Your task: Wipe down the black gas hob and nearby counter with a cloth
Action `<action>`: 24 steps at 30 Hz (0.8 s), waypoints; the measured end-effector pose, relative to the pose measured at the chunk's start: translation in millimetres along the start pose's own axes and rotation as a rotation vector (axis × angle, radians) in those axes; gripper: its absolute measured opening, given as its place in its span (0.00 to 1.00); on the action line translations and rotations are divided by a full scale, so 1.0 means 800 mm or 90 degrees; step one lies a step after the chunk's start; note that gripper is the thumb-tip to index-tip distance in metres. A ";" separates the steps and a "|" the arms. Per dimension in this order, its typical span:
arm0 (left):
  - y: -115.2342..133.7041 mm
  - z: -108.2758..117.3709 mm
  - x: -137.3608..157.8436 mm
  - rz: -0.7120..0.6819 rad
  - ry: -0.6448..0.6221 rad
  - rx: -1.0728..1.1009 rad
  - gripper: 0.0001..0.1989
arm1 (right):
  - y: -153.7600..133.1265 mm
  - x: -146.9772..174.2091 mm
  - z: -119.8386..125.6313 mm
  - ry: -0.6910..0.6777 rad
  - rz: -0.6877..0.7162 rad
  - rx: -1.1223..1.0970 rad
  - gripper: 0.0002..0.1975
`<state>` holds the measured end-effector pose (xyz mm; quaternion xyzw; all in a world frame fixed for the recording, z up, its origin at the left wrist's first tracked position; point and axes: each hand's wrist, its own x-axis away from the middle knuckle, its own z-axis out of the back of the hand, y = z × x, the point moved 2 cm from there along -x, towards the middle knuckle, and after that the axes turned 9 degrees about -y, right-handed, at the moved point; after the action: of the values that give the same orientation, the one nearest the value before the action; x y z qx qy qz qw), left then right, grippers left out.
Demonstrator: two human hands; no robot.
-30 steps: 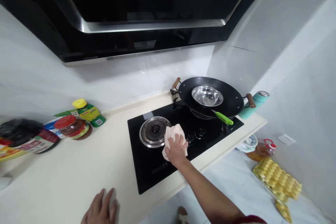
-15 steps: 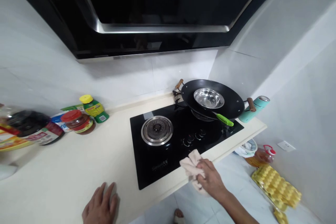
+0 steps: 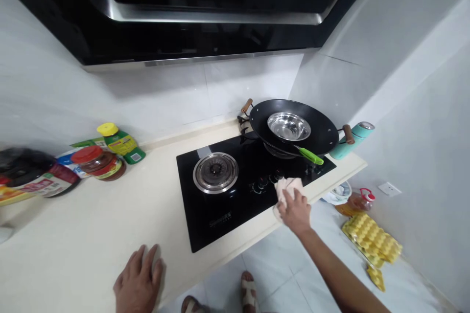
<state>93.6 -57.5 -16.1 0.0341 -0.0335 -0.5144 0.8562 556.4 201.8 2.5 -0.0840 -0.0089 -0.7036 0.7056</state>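
The cooktop [image 3: 198, 205] is set in a pale tabletop [image 3: 91, 215] and serves as the reference for all positions below. The pale pink cloth [image 3: 288, 186] lies over the cooktop's front edge, toward its right end, just beside the control knobs [image 3: 260, 183], and extends onto the tabletop strip in front. The right hand [image 3: 295, 210] is on the cloth, its grip closed over it with the fingers bent. The left hand [image 3: 137, 281] rests palm down on the tabletop, to the left of the cooktop's front corner and apart from it; its grip is loose, the fingers slightly spread. The cooktop's left burner [image 3: 215, 172] is exposed. On the cooktop's right side stands a black wok [image 3: 319, 129] holding a shiny metal bowl [image 3: 289, 127], with a bright green handle [image 3: 311, 155] projecting over the rim toward the cooktop's front. A turquoise flask [image 3: 341, 150] is just beyond the cooktop's right end. Left of the cooktop, near its rear, are a green bottle [image 3: 123, 145] with a yellow cap and a red-lidded jar [image 3: 99, 162]. A dark range hood [image 3: 201, 36] is mounted above the cooktop.
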 end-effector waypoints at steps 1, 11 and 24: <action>0.001 0.001 0.000 0.000 0.000 0.001 0.29 | -0.023 0.021 -0.005 -0.011 0.031 0.002 0.26; 0.007 0.002 0.000 0.011 0.003 -0.004 0.29 | -0.223 0.180 -0.062 -0.160 0.557 -0.138 0.18; 0.006 -0.003 0.008 -0.001 0.041 -0.026 0.23 | -0.187 0.052 -0.001 -0.053 0.396 -0.300 0.24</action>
<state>101.1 -61.0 -18.3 0.0329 0.0044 -0.5140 0.8571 408.2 160.8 23.2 -0.2712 0.1502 -0.4350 0.8454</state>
